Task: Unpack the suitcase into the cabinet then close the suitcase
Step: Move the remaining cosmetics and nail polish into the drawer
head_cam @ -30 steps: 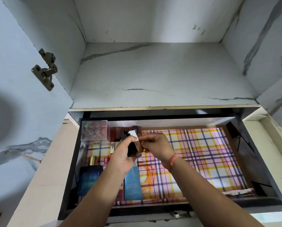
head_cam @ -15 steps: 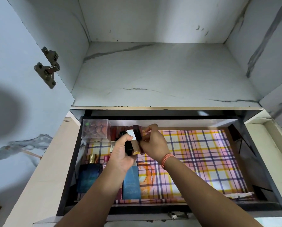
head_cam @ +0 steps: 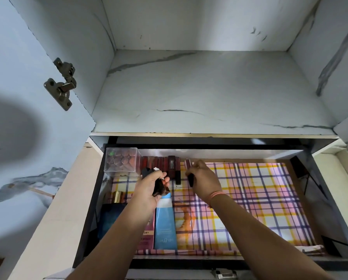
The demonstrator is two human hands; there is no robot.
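An open cabinet drawer (head_cam: 302,199) lined with plaid paper lies below a bare marble shelf (head_cam: 209,87). My left hand (head_cam: 149,188) is closed around a small bunch of dark cosmetic tubes (head_cam: 159,186) over the drawer's left half. My right hand (head_cam: 203,178) grips one dark lipstick (head_cam: 190,178) upright, just right of a row of red-brown lipsticks (head_cam: 161,164) standing along the back wall. The suitcase is out of view.
A clear box (head_cam: 121,159) of round items sits in the back left corner. A dark blue perfume bottle (head_cam: 110,219), a maroon box (head_cam: 147,237) and a light blue tube (head_cam: 165,223) lie at the front left. The cabinet door with its hinge (head_cam: 61,83) stands open at left.
My right hand pulled away from the left hand with one lipstick and moved right and back to the end of the row. The left hand kept hold of the other tubes.
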